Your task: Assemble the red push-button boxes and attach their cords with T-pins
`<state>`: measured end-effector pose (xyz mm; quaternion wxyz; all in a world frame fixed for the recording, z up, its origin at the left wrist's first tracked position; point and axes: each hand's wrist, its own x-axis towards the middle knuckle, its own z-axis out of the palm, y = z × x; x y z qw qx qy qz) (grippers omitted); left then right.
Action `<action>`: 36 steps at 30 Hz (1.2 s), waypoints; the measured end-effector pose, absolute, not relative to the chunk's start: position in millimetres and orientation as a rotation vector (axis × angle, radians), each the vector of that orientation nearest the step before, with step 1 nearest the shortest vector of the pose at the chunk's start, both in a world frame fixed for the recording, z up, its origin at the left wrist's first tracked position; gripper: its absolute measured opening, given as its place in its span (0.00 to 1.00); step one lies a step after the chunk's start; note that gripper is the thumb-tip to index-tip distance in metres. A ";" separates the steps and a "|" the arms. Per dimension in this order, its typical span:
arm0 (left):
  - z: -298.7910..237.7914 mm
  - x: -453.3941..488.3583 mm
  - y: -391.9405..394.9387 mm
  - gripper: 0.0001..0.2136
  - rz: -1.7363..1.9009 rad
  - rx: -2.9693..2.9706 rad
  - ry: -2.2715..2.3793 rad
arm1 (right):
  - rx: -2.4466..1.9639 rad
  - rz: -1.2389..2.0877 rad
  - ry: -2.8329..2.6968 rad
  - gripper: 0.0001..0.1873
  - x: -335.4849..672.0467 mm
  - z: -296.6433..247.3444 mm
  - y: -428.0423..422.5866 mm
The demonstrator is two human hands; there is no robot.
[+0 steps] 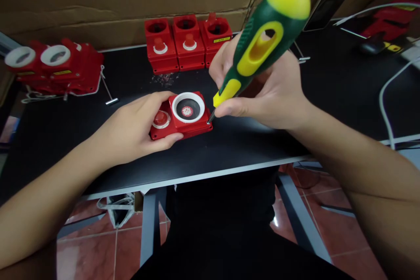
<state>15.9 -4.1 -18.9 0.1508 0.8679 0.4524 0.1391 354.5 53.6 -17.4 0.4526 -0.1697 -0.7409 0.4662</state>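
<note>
A red alarm box (182, 116) with a white-ringed round opening and a red dome button lies on the black table (236, 144). My left hand (138, 127) is closed around its left end, thumb below and fingers on top. My right hand (262, 89) grips a green and yellow screwdriver (260, 41), tilted toward me. Its metal tip touches the box's near right corner.
Three more red boxes (187, 43) stand in a row at the back against a cardboard wall. A pile of red boxes with white rings (52, 65) lies at the far left, beside a small metal pin (110, 94). White cables (385, 96) run at the right. Red floor tiles show below the table edge.
</note>
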 end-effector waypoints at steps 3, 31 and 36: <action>-19.4 15.0 -3.4 0.42 0.400 2.493 1.285 | -0.406 1.290 -1.842 0.41 360.1 -13.5 54.6; -25.0 16.1 -3.8 0.41 0.453 2.497 1.285 | -0.346 1.296 -1.793 0.33 355.7 3.5 41.0; -17.7 17.5 -4.0 0.40 0.374 2.494 1.283 | -0.297 1.541 -1.867 0.13 371.9 18.9 39.4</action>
